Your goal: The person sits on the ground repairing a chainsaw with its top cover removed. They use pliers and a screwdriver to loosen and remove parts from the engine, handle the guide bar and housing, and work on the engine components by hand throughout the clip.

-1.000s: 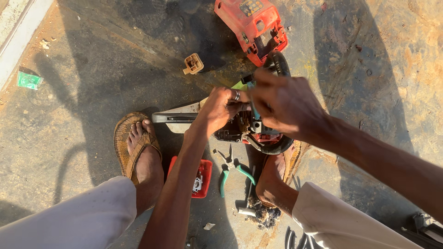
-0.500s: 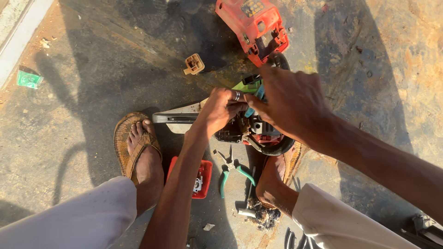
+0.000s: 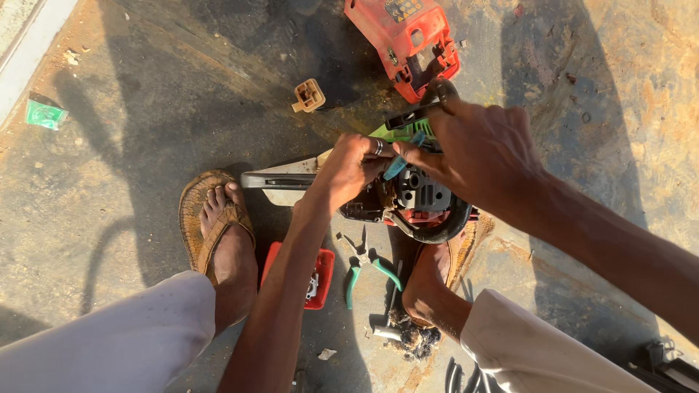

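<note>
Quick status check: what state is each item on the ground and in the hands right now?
Chainsaw body with black handle: cover off, on ground.
Orange plastic cover: detached, lying apart.
Green-handled pliers: open, unused.
Red tray: open.
Left hand: on chainsaw.
Right hand: gripping small blue tool.

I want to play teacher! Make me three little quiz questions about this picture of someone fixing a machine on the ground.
1. True or false: the red cover is fitted on the machine body.
2. Which tool lies on the ground between the two feet: A) hammer, B) green-handled pliers, C) saw?
3. What sits just left of the pliers, beside the left forearm?

Key
1. False. It lies apart, farther from the person.
2. B.
3. A small red tray with metal bits inside.

Both the left hand and right hand work together over the machine body.
</note>
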